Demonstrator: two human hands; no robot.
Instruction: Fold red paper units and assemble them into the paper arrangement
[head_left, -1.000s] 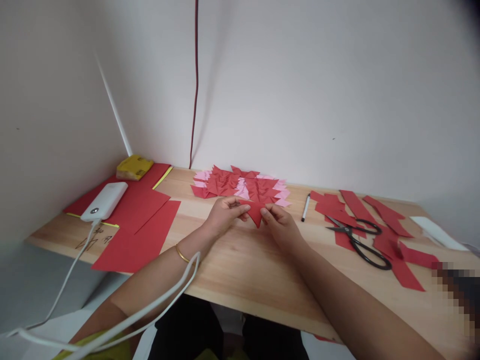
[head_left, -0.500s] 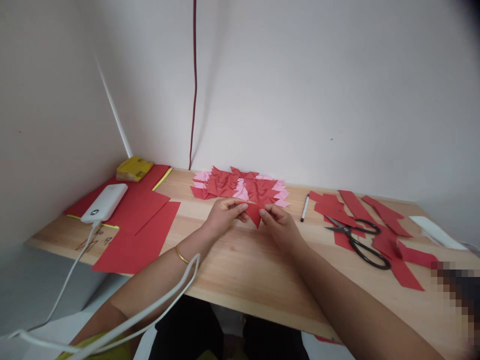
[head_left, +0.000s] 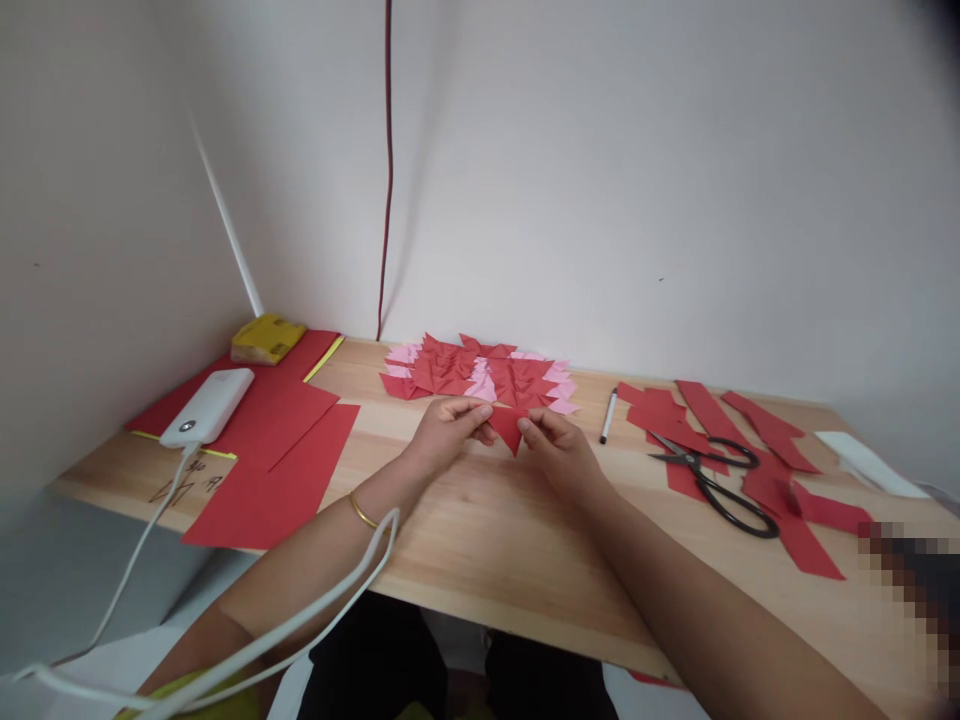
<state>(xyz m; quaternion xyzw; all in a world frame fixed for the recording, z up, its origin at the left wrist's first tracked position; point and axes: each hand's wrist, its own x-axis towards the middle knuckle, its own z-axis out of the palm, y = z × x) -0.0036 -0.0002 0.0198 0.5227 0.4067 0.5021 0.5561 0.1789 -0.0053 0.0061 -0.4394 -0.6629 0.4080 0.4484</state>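
Between both hands is a small folded piece of red paper (head_left: 509, 428), roughly a triangle with its tip toward me. My left hand (head_left: 450, 430) pinches its left corner between thumb and fingers. At the opposite corner, my right hand (head_left: 559, 445) grips it the same way. Just behind the hands, against the wall, lies a pile of folded red and pink paper pieces (head_left: 517, 385). Off to the right, black-handled scissors (head_left: 701, 470) rest partly open on red paper scraps (head_left: 780, 475).
A white power bank (head_left: 214, 405) with a white cable (head_left: 322, 590) lies on red paper sheets (head_left: 300, 490) at left. The cable crosses in front of my left forearm. A yellow packet (head_left: 266, 340) sits behind. A pen (head_left: 608, 416) and a white item (head_left: 870, 465) are at right.
Almost nothing differs. Both hands keep their hold on the folded red paper in the same place, and the view has shifted very slightly.
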